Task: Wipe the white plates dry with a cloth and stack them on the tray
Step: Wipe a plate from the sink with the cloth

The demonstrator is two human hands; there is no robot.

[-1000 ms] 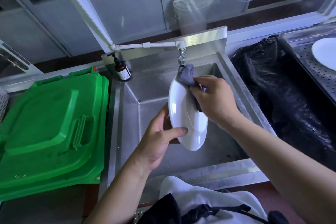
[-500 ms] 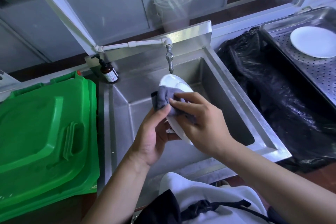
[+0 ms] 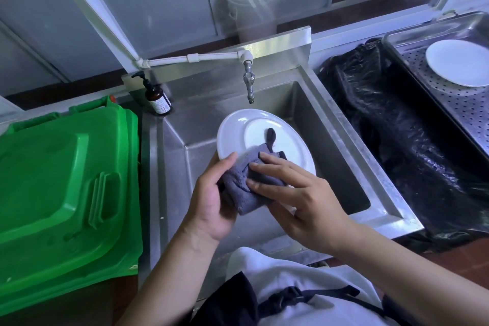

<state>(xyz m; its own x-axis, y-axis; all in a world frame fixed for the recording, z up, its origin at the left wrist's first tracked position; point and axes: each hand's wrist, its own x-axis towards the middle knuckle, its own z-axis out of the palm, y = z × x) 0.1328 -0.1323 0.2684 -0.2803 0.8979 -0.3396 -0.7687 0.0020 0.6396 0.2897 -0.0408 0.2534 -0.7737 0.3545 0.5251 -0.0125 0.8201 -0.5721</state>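
A white plate [image 3: 254, 137] is held tilted over the steel sink [image 3: 341, 145], its underside facing me. My left hand [image 3: 211, 201] grips the plate's near left rim, thumb on top. A grey cloth [image 3: 248, 185] lies bunched on the plate's near part. My right hand [image 3: 299, 198] presses the cloth against the plate with its fingers laid over it. Another white plate [image 3: 457, 62] lies on the perforated steel tray [image 3: 465, 108] at the far right.
A tap [image 3: 248, 82] hangs over the sink's back. A brown pump bottle [image 3: 156, 95] stands at the sink's back left corner. A green bin lid [image 3: 63, 188] fills the left. A black bag-lined bin [image 3: 402, 140] sits between the sink and the tray.
The plate has tipped from nearly upright to flatter, underside up. The cloth and my right hand moved from its upper edge down to its near part. My view shifted left, showing more of the tray.
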